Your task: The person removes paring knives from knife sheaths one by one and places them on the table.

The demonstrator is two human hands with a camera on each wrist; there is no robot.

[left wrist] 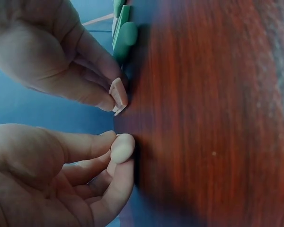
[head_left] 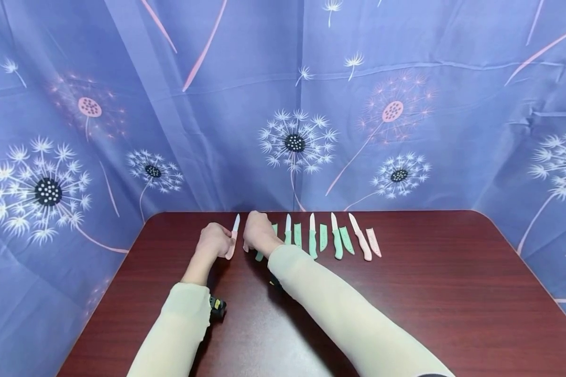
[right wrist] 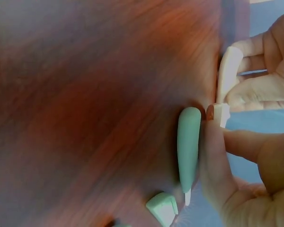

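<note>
At the left end of a row of knives, my left hand [head_left: 213, 241] pinches the pink handle of a small knife [head_left: 233, 242] between thumb and fingers. Its pale blade points away, toward the curtain. Just right of it, my right hand [head_left: 260, 230] pinches a pink knife sheath [left wrist: 118, 97]. In the right wrist view, knife handle [right wrist: 229, 71] and sheath [right wrist: 221, 114] are close together, the blade hidden. A green-handled knife [right wrist: 189, 146] lies beside the right fingers, partly covered by that hand in the head view.
Right of my hands lie several green knives [head_left: 337, 245] with green sheaths [head_left: 323, 238] beside them. A pink knife [head_left: 362, 243] and pink sheath [head_left: 373, 242] end the row. The dark red wooden table [head_left: 429, 293] meets a blue dandelion-print curtain [head_left: 236, 131] behind.
</note>
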